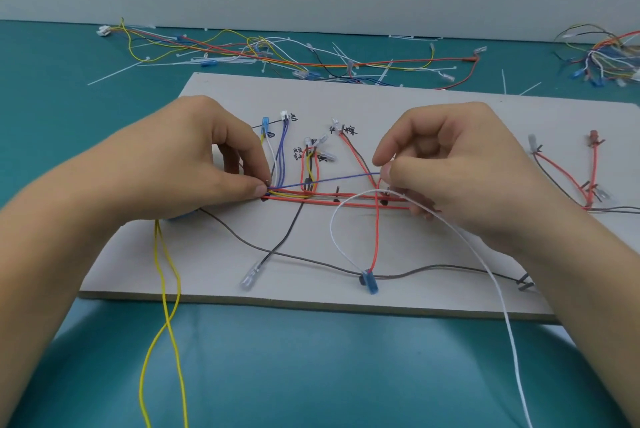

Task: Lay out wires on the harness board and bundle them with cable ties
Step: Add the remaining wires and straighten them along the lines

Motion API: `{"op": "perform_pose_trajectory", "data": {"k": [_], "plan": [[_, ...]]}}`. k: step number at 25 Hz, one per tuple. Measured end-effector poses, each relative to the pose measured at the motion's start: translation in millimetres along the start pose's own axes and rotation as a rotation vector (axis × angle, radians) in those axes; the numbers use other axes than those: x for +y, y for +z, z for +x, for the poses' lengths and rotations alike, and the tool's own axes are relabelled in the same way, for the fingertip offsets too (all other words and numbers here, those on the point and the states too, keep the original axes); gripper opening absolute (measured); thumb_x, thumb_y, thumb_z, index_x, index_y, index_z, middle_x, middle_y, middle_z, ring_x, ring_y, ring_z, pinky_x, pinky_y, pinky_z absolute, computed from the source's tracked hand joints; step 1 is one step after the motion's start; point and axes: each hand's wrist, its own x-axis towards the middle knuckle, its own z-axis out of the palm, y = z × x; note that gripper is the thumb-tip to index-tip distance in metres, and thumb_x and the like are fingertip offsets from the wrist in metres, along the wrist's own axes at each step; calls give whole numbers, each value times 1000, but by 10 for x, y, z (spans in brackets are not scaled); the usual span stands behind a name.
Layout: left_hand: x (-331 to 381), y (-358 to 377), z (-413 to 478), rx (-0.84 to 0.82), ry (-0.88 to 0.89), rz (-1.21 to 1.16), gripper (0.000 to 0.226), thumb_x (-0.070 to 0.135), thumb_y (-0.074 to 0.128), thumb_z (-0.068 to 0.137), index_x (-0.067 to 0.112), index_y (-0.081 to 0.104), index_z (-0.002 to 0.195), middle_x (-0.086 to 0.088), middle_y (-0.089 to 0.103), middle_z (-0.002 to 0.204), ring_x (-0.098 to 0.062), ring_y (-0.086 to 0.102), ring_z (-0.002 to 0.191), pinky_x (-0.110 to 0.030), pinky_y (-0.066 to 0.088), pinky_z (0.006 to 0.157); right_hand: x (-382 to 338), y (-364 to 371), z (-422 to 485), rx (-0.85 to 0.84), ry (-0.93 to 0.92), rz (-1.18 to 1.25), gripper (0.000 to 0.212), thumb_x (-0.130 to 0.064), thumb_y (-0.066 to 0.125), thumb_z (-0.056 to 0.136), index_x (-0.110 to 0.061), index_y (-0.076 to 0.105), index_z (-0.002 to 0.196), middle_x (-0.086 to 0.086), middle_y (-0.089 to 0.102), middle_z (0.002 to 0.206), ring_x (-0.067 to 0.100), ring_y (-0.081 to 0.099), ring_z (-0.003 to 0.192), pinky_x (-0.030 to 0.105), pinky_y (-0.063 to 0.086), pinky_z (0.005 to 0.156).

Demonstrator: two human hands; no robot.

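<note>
On the flat, pale harness board [415, 109], near its middle, the left hand [194, 164] pinches the thin red-and-yellow wire bundle [291, 193] between thumb and forefinger, the right hand [467, 168] pinches one taut blue wire [332, 180], and two glossy yellow wires [178, 285] trail over the near edge.

Teal table [69, 116] carries everything. Grey board [433, 109] lies flat on it, directly under grip: left hand [194, 164] and right hand [460, 164] pinch blue wire [329, 181] above board. Beyond grip, past board's far edge: loose wires [311, 64] tangled on table, white ties [114, 72] scattered among them. Far right of grip, at frame edge: second wire heap [602, 57]. Nearer than left grip: two yellow wires [166, 341] trail off board over table.
</note>
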Motion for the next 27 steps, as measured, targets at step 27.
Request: {"op": "perform_pose_trajectory", "data": {"k": [27], "plan": [[235,304,57,158,60,-92,41,40,91,65,33,74,101,14,70,86,-7,64,81,-22,51,70,-483,2,1145,-221,41,-565,16,-21,72,95,-12,72,82,-1,73,72,11,73,62,25,56,51]]}}
